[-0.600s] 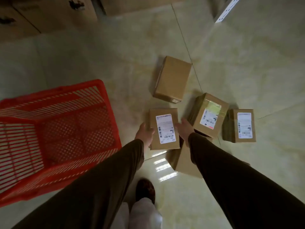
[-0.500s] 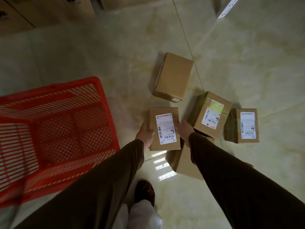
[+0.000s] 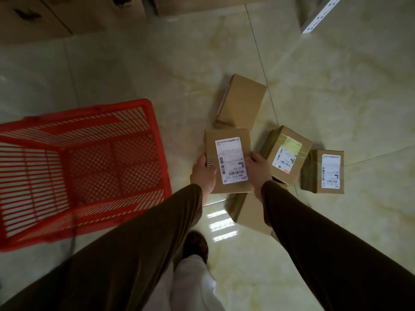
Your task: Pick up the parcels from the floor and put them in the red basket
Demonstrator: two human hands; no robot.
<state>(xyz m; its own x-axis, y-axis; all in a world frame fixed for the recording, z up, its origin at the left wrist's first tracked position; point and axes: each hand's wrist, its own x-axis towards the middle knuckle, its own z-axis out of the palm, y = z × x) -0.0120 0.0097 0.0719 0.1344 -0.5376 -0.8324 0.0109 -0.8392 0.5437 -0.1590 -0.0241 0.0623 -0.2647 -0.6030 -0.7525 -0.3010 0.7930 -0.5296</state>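
Note:
A brown cardboard parcel with a white label (image 3: 229, 160) is held between my left hand (image 3: 203, 173) on its left side and my right hand (image 3: 258, 170) on its right side, raised off the floor. The red basket (image 3: 155, 140) stands to the left, holding nothing. On the floor lie a plain parcel (image 3: 241, 101) behind the held one, a taped labelled parcel (image 3: 286, 154), a labelled parcel (image 3: 323, 171) at the right, and one parcel (image 3: 249, 212) partly hidden under my right arm.
Large cardboard boxes (image 3: 56, 14) line the back edge of the tiled floor (image 3: 336, 86). A white perforated shelf post (image 3: 321, 14) shows at the top right. My shoe (image 3: 195, 244) stands between the basket and the parcels.
Both hands have lifted the labelled parcel off the floor and toward me; it now looks larger and covers the near end of the plain parcel behind it.

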